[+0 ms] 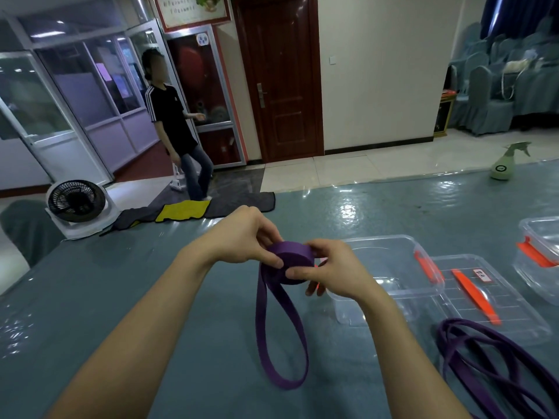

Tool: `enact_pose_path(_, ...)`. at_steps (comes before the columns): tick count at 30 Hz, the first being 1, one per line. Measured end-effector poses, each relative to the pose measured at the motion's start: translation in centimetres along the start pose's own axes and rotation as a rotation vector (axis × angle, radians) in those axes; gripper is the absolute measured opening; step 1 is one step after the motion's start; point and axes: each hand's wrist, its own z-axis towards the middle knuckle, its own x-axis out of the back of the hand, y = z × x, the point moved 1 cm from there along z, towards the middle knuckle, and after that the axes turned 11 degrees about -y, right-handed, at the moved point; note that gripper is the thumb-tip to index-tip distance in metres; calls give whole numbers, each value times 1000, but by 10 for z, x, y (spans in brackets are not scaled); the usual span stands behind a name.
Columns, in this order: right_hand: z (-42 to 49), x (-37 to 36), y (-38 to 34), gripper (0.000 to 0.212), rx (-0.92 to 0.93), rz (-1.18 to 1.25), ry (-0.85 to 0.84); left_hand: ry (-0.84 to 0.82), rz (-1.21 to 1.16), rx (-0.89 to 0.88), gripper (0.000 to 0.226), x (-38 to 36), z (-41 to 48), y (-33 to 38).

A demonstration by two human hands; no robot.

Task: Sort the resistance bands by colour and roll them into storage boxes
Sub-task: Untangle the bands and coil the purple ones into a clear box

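Note:
A purple resistance band [284,325] is partly wound into a tight roll held above the table, and its loose loop hangs down to the table top. My left hand [242,234] grips the roll from the left, thumb on its rim. My right hand [332,267] holds the roll from the right, thumb pressed on its front face. Just right of my hands stands a clear storage box [390,258] with an orange latch. Its clear lid [499,300] lies beside it. A pile of loose purple bands [496,370] lies at the lower right.
The blue-grey table [151,297] carries a second clear box [541,252] at the right edge and a green spray bottle [505,164] at the far right. A white fan [78,207] and cloths sit beyond the far edge. A person stands near the door.

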Motion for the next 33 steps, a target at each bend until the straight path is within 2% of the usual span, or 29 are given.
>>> enact_pose_path(2,4,-4,-1,45,-50,-190,-17,-19,253,3,28,-4,4,9)
enact_pose_path(4,8,-8,0,32,-37,-282,-33,-8,449,2,29,-8,7,16)
enact_pose_path(5,9,-9,1,28,-31,-286,-24,-5,466,4,30,-8,9,16)
enact_pose_path(10,2,1,6,22,9,-56,55,-70,82,20,42,-2,5,-6)
enact_pose_path(13,1,6,6,23,42,117,113,-25,-33,16,37,-7,3,-16)
enact_pose_path(16,2,7,6,25,56,142,91,24,-45,12,31,-7,4,-16)
enact_pose_path(18,2,5,4,37,11,35,33,18,68,36,28,-5,5,-12)
enact_pose_path(20,3,1,3,52,-46,-139,9,1,281,60,27,-5,7,-4)
enact_pose_path(21,5,-1,4,52,-53,-219,-2,-7,391,69,28,-6,9,0)
enact_pose_path(23,8,-6,7,38,-49,-337,-19,-27,545,82,30,-11,13,7)
enact_pose_path(25,9,-8,10,32,-53,-333,-16,-46,581,86,31,-14,15,8)
enact_pose_path(26,8,-7,12,31,-55,-295,-9,-49,533,85,31,-13,15,6)
enact_pose_path(30,2,2,15,31,-22,-58,46,-29,73,41,36,-8,3,-14)
enact_pose_path(33,1,7,15,33,17,75,71,-17,-143,-5,32,-11,-1,-21)
